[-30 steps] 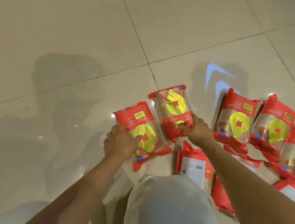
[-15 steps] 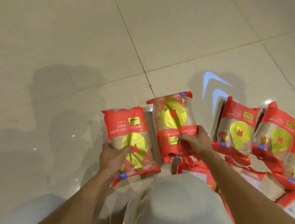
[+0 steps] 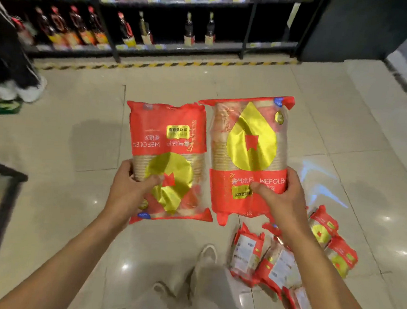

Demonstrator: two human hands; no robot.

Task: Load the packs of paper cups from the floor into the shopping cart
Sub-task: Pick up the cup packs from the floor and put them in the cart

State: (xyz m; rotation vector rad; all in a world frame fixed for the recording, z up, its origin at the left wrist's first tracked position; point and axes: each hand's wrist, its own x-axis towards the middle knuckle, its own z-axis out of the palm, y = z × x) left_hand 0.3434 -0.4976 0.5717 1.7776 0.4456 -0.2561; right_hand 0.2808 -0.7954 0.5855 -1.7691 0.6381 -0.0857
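Note:
I hold two red-and-yellow packs of paper cups up in front of me, well above the floor. My left hand [image 3: 131, 187] grips the lower part of the left pack [image 3: 168, 156]. My right hand [image 3: 279, 197] grips the lower end of the right pack [image 3: 249, 143]. Several more packs [image 3: 279, 262] lie on the tiled floor at the lower right, beside my legs. A dark frame [image 3: 1, 201] at the left edge may be the shopping cart's rim; I cannot tell for sure.
A black shelf unit [image 3: 159, 16] with bottles stands across the far side, behind a yellow-black floor stripe [image 3: 170, 65]. Another person's legs and white shoes [image 3: 20, 88] stand at the far left. My own shoes [image 3: 208, 254] are on the tiles below.
Both packs have come off the floor and risen with my hands. The view has lifted from the tiles up to the shelf and aisle.

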